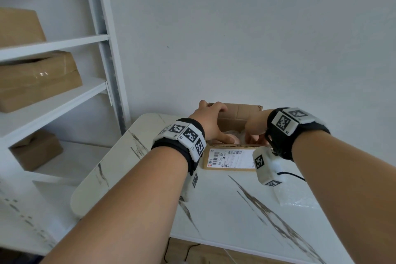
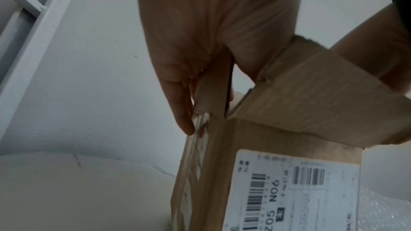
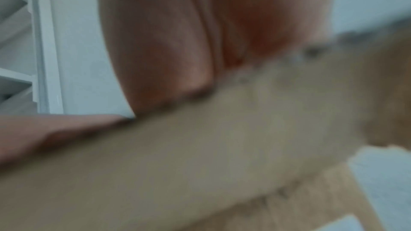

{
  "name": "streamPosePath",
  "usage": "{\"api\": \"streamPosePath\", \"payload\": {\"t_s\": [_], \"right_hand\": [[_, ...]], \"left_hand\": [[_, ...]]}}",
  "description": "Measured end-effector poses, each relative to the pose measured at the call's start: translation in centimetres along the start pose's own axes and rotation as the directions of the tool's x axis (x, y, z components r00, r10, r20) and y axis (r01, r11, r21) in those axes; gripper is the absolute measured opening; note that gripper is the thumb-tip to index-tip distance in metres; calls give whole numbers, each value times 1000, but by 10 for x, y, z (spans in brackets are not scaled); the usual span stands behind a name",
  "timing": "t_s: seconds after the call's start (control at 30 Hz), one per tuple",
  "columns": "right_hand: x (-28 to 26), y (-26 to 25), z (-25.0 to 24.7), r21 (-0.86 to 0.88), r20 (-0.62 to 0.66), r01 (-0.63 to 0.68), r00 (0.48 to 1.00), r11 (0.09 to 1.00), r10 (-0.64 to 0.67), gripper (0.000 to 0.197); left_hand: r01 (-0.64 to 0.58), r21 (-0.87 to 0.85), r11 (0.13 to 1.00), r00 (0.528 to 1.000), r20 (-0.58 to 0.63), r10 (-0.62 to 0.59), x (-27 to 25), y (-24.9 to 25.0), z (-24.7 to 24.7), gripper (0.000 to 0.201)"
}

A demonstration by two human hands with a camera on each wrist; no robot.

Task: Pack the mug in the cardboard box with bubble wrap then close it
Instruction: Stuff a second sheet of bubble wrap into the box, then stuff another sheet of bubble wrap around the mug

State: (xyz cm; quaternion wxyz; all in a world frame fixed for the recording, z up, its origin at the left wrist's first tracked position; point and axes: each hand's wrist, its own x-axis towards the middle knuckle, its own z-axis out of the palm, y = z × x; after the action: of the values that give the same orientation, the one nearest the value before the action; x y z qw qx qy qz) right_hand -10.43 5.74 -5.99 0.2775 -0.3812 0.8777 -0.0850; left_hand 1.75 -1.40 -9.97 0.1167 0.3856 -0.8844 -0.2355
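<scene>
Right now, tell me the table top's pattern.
White marble table top with dark grey-brown streaks; the head view shows it best.

Two bare forearms with no sleeves. The left hand [image 1: 211,123] and the right hand [image 1: 255,126] each have a black fabric wrist strap [image 1: 300,133] carrying white blocks printed with black-and-white square markers. A white boxy camera unit [image 1: 267,167] hangs under the right wrist, trailing a thin black cable [image 1: 296,176].
</scene>
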Motion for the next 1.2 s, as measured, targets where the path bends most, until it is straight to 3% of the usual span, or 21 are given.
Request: {"api": "streamPosePath", "payload": {"t_s": [0.07,0.13,0.2,0.3,0.43,0.57,0.73,0.9,1.2], "right_hand": [[5,5,0,44,-50,-4,999,999,6,38],[4,8,2,-105,-39,37,998,994,-41,31],[0,10,-1,-48,-30,73,997,996,-75,9],[-5,15,-2,-84,-109,84,990,993,-93,23],[-13,21,-9,-48,-247,187,949,981,-193,16],[-20,30,-26,32,-329,267,913,963,-242,18],[-31,50,-44,53,-411,299,876,953,-252,19],[-36,83,-49,53,-443,264,871,963,-214,19],[-12,134,-18,25,-381,123,919,992,-104,13]], "left_hand": [[8,-6,1000,1000,6,-8,0,1,-1,94],[15,-9,1000,1000,12,-15,-1,2,-2,94],[24,-6,1000,1000,16,-24,-2,4,-3,94],[35,20,999,999,16,-35,-2,6,-5,91],[58,56,997,998,5,-58,-2,12,-7,87],[101,62,993,993,-73,-97,-3,21,-17,67],[-15,66,998,986,-165,25,-8,43,-21,36],[-112,58,992,972,-201,121,-8,69,-2,20],[-191,-9,982,954,-235,184,-2,80,30,28]]}}
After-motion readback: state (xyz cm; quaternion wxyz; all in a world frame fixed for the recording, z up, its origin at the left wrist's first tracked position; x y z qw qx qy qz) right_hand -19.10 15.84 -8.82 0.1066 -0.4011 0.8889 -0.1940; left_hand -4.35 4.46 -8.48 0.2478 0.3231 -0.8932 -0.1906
